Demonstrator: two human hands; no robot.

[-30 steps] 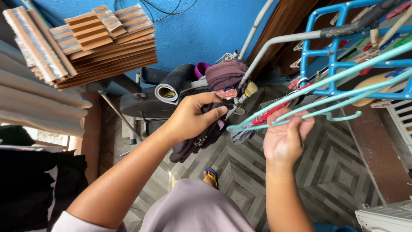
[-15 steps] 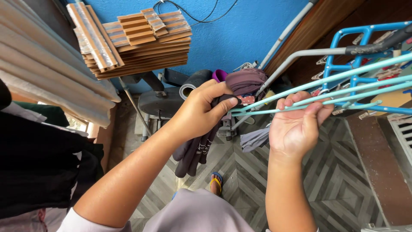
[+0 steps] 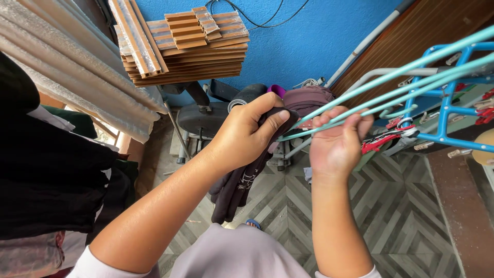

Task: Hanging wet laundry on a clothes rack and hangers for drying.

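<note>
- Left hand (image 3: 246, 135) up at chest height, fingers and thumb closed tight round a dark garment (image 3: 237, 184), which dangles from the fist down toward the grey herringbone floor (image 3: 406, 206).
- Right hand (image 3: 334, 146) just beside it, palm toward the camera, fingers curled shut over the near ends of the teal hangers (image 3: 406, 85). Several thin teal bars fan out from that grip, up and away to the right.
- The top of the garment sits right at the tip of the hangers, where the two hands almost meet; cloth and plastic look to be touching there, though the thumb hides the exact contact.
- My read: this is the threading stage, with the garment bunched at the hanger end and not yet spread along a bar.
- What the next move calls for, as I judge it: one bar has to be singled out from the bundle, and the left grip must loosen enough to let cloth slide without dropping the lot.
- Around them: a blue drying rack (image 3: 453, 98) with clips at the right, red pegs (image 3: 383, 140) hanging near the right hand, a stack of wooden slats (image 3: 198, 49) against the blue wall (image 3: 309, 46), more dark clothes (image 3: 46, 180) hanging at the left.
</note>
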